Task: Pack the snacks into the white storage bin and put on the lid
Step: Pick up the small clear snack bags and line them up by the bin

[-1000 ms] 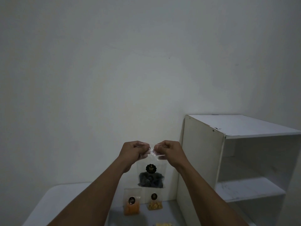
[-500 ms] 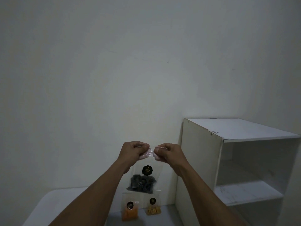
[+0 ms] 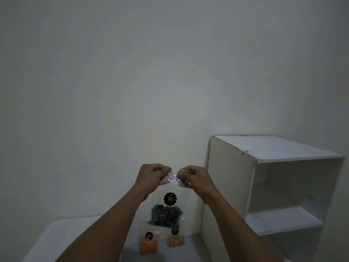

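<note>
My left hand and right hand pinch the clear snack bag of dark pieces above the tabletop, just beside the white shelf unit.

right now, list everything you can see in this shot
clear plastic snack bag with dark snacks and a black round label: 1, clear and dark grey, held up in the air by its top edge in front of the wall
clear snack bag of orange snacks: 1, orange, standing on the table, left of the other one
clear snack bag of yellow-tan snacks: 1, yellow-tan, standing on the table by the shelf unit
white table: 1, white, bottom left
white wooden shelf unit: 1, white, right, open shelves with nothing on them
plain wall: 1, off-white, behind everything
white storage bin and lid: none in view
hands: left hand and right hand, bare, both pinching the held bag's top
</note>
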Demonstrator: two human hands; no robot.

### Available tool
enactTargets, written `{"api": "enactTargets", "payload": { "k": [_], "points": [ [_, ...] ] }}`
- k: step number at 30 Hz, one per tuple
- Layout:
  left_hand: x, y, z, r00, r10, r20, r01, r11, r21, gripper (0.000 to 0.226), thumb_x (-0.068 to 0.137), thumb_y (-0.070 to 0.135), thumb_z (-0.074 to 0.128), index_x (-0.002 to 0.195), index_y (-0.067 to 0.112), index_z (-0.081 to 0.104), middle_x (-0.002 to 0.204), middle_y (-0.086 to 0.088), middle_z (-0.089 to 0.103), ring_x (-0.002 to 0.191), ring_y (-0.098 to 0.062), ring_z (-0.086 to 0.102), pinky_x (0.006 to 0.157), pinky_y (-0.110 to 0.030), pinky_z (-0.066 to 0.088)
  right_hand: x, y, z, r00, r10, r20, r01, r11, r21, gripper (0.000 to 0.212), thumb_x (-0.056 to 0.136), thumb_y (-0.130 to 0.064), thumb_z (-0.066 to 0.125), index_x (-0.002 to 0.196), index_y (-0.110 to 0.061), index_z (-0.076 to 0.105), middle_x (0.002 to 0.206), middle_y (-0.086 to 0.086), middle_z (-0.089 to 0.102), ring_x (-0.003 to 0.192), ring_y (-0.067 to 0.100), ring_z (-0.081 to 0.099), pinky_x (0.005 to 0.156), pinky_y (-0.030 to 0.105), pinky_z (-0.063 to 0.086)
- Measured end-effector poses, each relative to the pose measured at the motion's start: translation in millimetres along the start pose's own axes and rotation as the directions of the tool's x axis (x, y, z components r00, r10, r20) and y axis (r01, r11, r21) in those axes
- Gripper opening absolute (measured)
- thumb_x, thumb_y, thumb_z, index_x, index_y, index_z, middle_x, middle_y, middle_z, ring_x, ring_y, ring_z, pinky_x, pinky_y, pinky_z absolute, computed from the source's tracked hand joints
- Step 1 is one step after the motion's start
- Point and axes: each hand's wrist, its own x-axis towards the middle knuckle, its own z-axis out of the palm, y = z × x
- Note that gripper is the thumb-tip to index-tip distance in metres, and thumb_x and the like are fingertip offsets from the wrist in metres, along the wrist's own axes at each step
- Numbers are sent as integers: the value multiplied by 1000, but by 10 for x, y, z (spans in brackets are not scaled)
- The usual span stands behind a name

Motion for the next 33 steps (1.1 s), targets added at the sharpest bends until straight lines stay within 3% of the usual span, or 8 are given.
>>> {"api": "enactTargets", "payload": {
  "k": [5,10,14,21,26,30,33],
  "points": [
    [-14,-5,44,997,-48,57,46,998,45,15,90,6,68,97,-6,72,94,-22,74,81,-25,73,66,-27,60,-29,-25,-24,1000,0,1,0,1000,-30,6,91,0,62,91,4,66,76,12,68,68,18,65,66,27,59],
    [4,-34,94,1000,12,-11,-10,990,142,11,89,3,67,91,-8,71,84,-26,73,70,-25,72,64,-29,60,-53,-58,-14,999,13,50,-10,998,-56,7,90,-4,66,87,1,69,75,11,70,67,16,65,66,29,59],
    [-26,-27,114,1000,17,19,-19,994,106,12,88,9,70,92,-2,73,87,-20,75,81,-29,75,72,-36,62,-31,-30,-23,999,-40,-6,39,990,-138,9,90,-5,65,87,3,69,74,10,69,66,15,64,64,27,58],
    [11,-6,-6,998,6,-59,-3,998,58,15,87,12,72,91,-3,73,87,-23,74,75,-24,75,67,-30,61,-33,14,-113,999,12,-30,-10,998,66,13,90,0,66,94,12,68,82,20,73,70,21,69,67,29,60],
    [78,-61,55,992,-22,-122,53,964,262,16,86,26,73,93,12,74,95,-6,76,84,-17,73,83,-39,60,-30,105,-86,991,-42,-128,44,999,12,10,90,2,64,91,9,70,82,21,74,70,22,71,67,27,60],
    [63,-60,176,953,12,-304,136,878,459,41,81,45,74,107,14,69,112,-3,70,101,-21,64,90,-32,51,-54,200,-23,977,-89,-193,78,995,-62,13,91,-3,63,85,-4,74,78,8,76,75,21,73,70,28,61],
    [60,-95,262,934,-74,-348,249,835,491,72,79,56,71,130,9,53,131,-10,58,115,-28,58,94,-34,50,-84,292,50,963,-131,-233,97,983,-153,13,90,-8,64,84,-12,74,75,2,75,73,18,72,71,32,62]
  ]
}}
